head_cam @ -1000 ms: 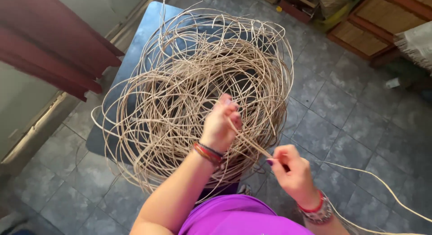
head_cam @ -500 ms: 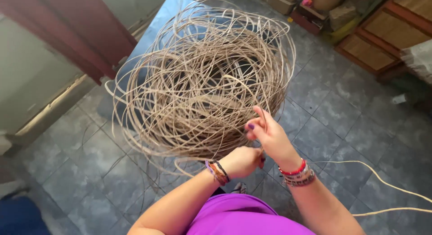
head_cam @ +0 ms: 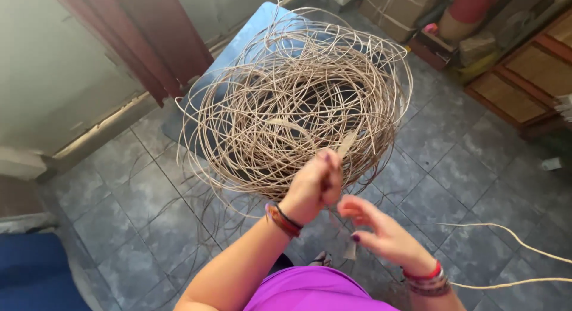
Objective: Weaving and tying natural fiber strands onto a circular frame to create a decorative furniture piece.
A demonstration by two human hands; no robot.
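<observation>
A big tangled coil of thin tan rattan cane (head_cam: 298, 102) rests on a blue-grey stool top (head_cam: 250, 37) in front of me. My left hand (head_cam: 314, 184) is closed in a fist on a flat strand of the cane, just at the coil's near edge; the strand's end sticks up past my knuckles (head_cam: 347, 144). My right hand (head_cam: 381, 230) hovers just right of and below the left, fingers spread, holding nothing I can see. A loose cane strand (head_cam: 512, 236) loops away over the floor to the right.
Grey floor tiles (head_cam: 453, 174) surround the stool. A dark red curtain (head_cam: 149, 37) hangs by the wall at left. Wooden cabinets (head_cam: 524, 78), boxes and a red cylinder (head_cam: 471, 7) stand at the back right. Something blue (head_cam: 36, 269) sits at lower left.
My right hand has let go and dropped back from the coil, opening its fingers. My left hand has risen to grip the strand at the coil's near edge.
</observation>
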